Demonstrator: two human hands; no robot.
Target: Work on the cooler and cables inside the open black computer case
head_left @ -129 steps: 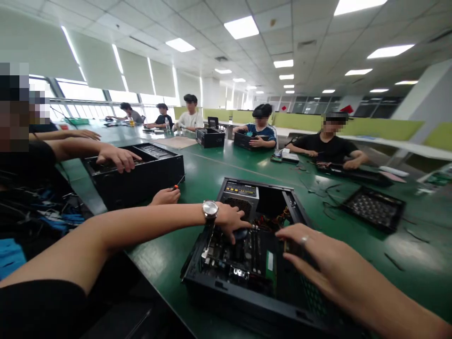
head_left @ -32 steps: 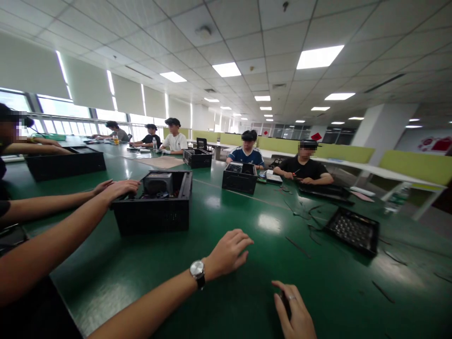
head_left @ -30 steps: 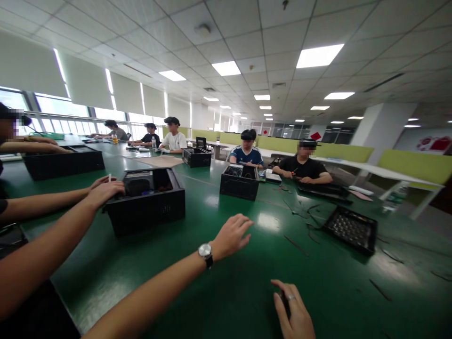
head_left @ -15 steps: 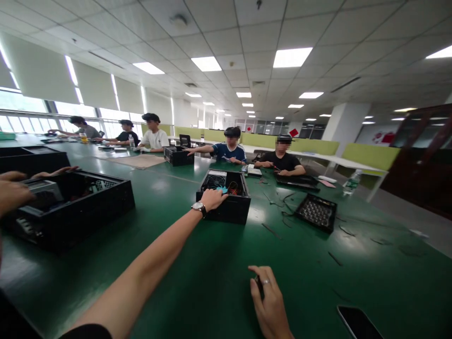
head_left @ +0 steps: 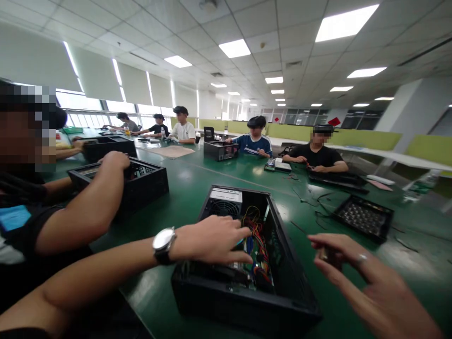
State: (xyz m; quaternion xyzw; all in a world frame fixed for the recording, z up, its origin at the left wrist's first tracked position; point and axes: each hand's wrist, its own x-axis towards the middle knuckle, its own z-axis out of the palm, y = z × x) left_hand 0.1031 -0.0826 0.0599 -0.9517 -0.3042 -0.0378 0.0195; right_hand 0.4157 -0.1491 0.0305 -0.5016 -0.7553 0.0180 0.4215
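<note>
A black computer case [head_left: 247,301] lies open-topped on the green table in front of me. Its power supply [head_left: 224,202] with a round fan grille sits in the far left corner, and coloured cables [head_left: 259,240] run along the right side. My left hand [head_left: 215,240], with a watch on the wrist, reaches over the case, fingers stretched out and palm down. A bit of turquoise shows beneath those fingers, mostly hidden. To the right of the case, my right hand [head_left: 356,268] is raised above the table, its thumb and fingers closed around a small dark object [head_left: 332,256] too blurred to name.
Close on my left, a co-worker's arm [head_left: 88,212] reaches into another black case [head_left: 148,188]. A black tray-like panel [head_left: 363,214] and loose cables lie to the right. Across the table, other people sit, one behind a further case [head_left: 221,149]. A plastic bottle [head_left: 422,186] stands far right.
The case has come much closer to me, with my left hand still over it. My right hand has risen, still closed around the small object. My view has turned left.
</note>
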